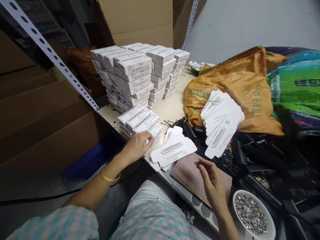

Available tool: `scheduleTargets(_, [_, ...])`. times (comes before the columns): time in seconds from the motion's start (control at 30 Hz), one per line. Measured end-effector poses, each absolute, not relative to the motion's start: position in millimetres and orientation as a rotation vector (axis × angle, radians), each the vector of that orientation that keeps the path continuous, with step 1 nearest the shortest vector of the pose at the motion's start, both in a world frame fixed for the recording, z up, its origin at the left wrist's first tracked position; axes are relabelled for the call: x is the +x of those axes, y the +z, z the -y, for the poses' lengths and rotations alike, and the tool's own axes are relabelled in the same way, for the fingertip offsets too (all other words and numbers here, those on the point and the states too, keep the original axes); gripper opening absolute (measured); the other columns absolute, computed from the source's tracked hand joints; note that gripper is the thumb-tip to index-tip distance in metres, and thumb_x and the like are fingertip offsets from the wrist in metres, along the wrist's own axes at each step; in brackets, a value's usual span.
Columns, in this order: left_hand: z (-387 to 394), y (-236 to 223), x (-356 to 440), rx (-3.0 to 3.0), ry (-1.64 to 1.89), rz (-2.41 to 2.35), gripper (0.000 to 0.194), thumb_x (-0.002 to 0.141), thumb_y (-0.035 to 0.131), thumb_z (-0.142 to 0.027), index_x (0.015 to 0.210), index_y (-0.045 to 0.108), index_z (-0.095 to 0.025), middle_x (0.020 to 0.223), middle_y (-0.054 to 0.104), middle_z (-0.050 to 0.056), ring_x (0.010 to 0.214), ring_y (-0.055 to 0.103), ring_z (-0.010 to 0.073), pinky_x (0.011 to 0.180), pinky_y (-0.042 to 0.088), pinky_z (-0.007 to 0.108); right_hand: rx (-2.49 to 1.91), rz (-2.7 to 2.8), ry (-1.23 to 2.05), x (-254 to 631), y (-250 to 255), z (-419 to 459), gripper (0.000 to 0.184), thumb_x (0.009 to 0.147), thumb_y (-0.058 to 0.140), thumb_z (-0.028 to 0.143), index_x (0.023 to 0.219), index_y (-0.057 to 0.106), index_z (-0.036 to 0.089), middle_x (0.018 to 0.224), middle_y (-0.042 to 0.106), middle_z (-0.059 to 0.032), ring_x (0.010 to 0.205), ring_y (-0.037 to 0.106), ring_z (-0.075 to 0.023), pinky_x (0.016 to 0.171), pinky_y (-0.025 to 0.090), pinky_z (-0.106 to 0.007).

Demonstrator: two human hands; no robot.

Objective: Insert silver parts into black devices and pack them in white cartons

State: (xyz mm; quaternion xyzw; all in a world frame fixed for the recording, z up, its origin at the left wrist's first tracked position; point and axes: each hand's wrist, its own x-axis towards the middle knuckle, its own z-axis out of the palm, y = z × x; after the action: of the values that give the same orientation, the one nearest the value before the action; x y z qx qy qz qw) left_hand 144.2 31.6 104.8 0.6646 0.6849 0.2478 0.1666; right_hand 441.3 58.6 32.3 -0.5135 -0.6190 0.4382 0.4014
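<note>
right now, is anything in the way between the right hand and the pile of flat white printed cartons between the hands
Nothing visible stands in the way: between the bare right hand and the flat white printed cartons, only a smooth pinkish-brown board shows, lying flat.

My cream-topped table (172, 107) carries tall stacks of white printed boxes (138, 83) toward its far left, with a lower group of boxes (143, 120) just in front of them. Nearer me lie flat white cartons (173, 151) beside a brownish board (188, 176); to my right are black parts (260, 190), a white bowl (270, 218) and, farther back, an orange sack (232, 86).
</note>
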Motion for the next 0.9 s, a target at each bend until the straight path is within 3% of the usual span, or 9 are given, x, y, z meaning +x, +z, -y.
scheduleTargets(0.07, [7.4,80.2,158.0,1.665,0.497,-1.588,0.021,0.084,0.052,-0.025,0.071,0.067,-0.019,0.070,0.066,0.001,0.070,0.060,0.0157,0.074,0.047,0.026,-1.291,1.591,1.135,438.5,34.7,-57.1,0.030,0.089,0.055,0.046,0.103,0.062,0.021,0.098,0.068,-0.0080,0.095,0.063,-0.0231,0.085,0.049,-0.039])
scheduleTargets(0.17, [61.7,27.5,171.0,1.131,0.406,-1.321,0.009,0.067,0.066,-0.021,0.059,0.066,-0.020,0.056,0.062,-0.004,0.056,0.055,0.0114,0.059,0.042,0.020,-1.260,1.644,1.197,435.0,36.6,-54.9,0.027,0.089,0.055,0.045,0.099,0.064,0.021,0.095,0.068,-0.0068,0.092,0.064,-0.0221,0.084,0.049,-0.037])
scheduleTargets(0.3, [113.1,-26.1,149.3,0.820,0.421,-1.342,0.020,0.082,0.055,-0.030,0.070,0.068,-0.021,0.054,0.058,-0.007,0.050,0.050,0.0076,0.050,0.037,0.016,-1.232,1.714,1.252,431.7,34.6,-52.3,0.027,0.089,0.056,0.045,0.095,0.065,0.021,0.093,0.069,-0.0063,0.090,0.064,-0.0219,0.082,0.049,-0.036])
scheduleTargets(0.4, [136.0,-53.6,114.0,0.557,0.334,-1.322,0.023,0.085,0.061,-0.036,0.075,0.066,-0.016,0.061,0.060,-0.004,0.048,0.052,0.0083,0.046,0.041,0.018,-1.229,1.734,1.282,429.1,32.2,-51.6,0.028,0.089,0.055,0.046,0.095,0.065,0.020,0.091,0.069,-0.0066,0.089,0.064,-0.0217,0.081,0.049,-0.035])
scheduleTargets(0.6, [119.9,-117.9,81.8,0.018,0.487,-1.427,0.031,0.093,0.054,-0.039,0.109,0.059,-0.013,0.099,0.064,0.006,0.080,0.063,0.0147,0.070,0.055,0.032,-1.183,1.765,1.368,410.9,31.8,-44.6,0.030,0.090,0.053,0.046,0.093,0.065,0.018,0.090,0.068,-0.0078,0.089,0.063,-0.0213,0.081,0.048,-0.032])
scheduleTargets(0.9, [61.1,-161.9,122.5,-0.365,1.025,-1.342,0.034,0.091,0.057,-0.036,0.119,0.056,-0.015,0.118,0.059,0.009,0.100,0.061,0.0218,0.084,0.054,0.041,-0.922,2.166,1.558,352.1,24.8,-18.5,0.023,0.093,0.048,0.034,0.090,0.063,0.018,0.085,0.067,-0.0044,0.081,0.062,-0.0177,0.075,0.047,-0.028])
